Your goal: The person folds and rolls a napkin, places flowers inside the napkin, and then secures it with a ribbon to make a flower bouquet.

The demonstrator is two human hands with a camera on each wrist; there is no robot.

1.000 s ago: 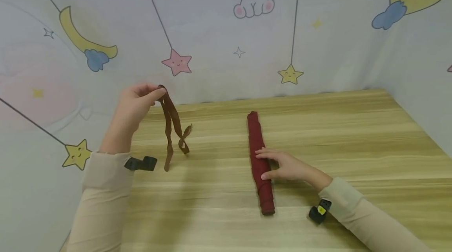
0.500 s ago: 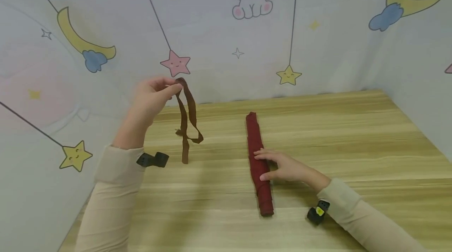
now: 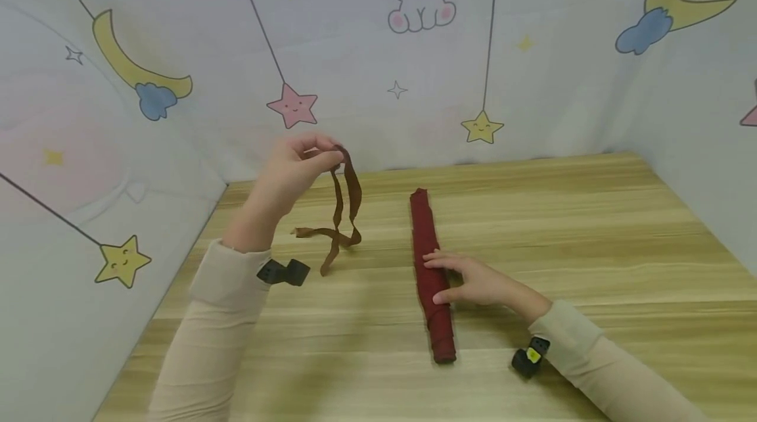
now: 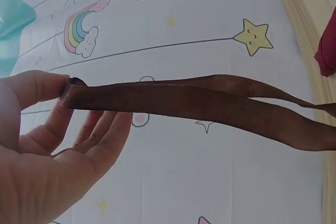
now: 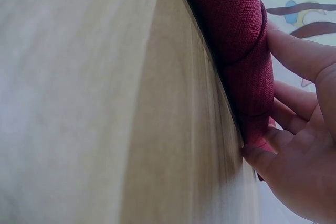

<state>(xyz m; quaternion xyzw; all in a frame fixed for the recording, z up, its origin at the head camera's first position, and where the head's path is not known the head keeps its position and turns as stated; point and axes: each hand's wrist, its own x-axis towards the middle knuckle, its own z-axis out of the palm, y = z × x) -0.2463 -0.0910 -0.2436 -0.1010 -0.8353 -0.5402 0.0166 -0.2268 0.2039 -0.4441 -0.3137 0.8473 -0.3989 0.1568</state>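
Left hand (image 3: 298,169): pinches a brown ribbon (image 3: 353,192) between thumb and fingertips, raised above the table (image 3: 562,225). The ribbon folds over at the pinch and hangs below it in two slack strands, which cross lower down; one tail trails back to the left, under the hand. Whether the lowest ends touch the wood is hard to judge from the head view.

Right hand (image 3: 479,281): fingers spread and relaxed, neither clenched nor wrapped round anything. Fingertips and thumb rest on a rolled red cloth (image 3: 426,231), which lies on the table directly to this hand's left. In the right wrist view the digits meet the roll along its side and do not encircle it.

Key relation, as judged: ribbon to roll. The roll's long axis runs away from the person, far end leaning slightly left, so it lies across the line from the right hand to the left. It extends both beyond the right fingertips and nearer than the thumb. The right hand is the nearer, in contact; the left hand is apart, off to the roll's left and higher, with the ribbon hanging roughly crosswise to the roll's length and not touching it.
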